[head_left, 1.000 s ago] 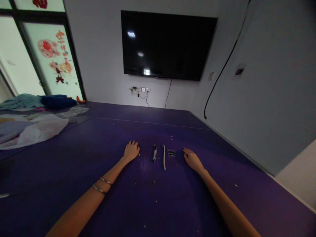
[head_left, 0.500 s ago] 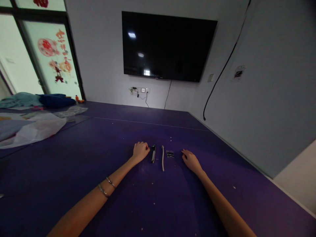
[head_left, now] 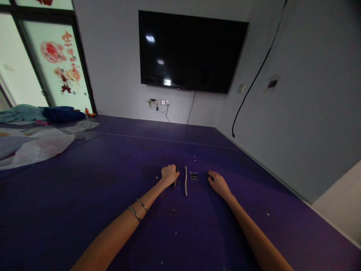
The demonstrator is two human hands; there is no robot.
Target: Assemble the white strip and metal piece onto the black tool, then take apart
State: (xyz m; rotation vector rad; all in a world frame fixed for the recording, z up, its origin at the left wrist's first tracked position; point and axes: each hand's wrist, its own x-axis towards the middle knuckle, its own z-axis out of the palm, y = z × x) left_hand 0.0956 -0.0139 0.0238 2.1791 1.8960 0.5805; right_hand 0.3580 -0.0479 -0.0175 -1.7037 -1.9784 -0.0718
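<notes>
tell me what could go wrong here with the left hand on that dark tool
The left hand covers the dark tool, whose grip is hidden; if it has a blade, the fingers could be nicked. The white strip lies close beside it and could get knocked askew. The small dark block near the right hand might be nudged too.

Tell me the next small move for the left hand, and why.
Probably close the left hand around the dark tool and lift it: the fingers already cover its upper end, while the right hand rests flat on the table.
</notes>
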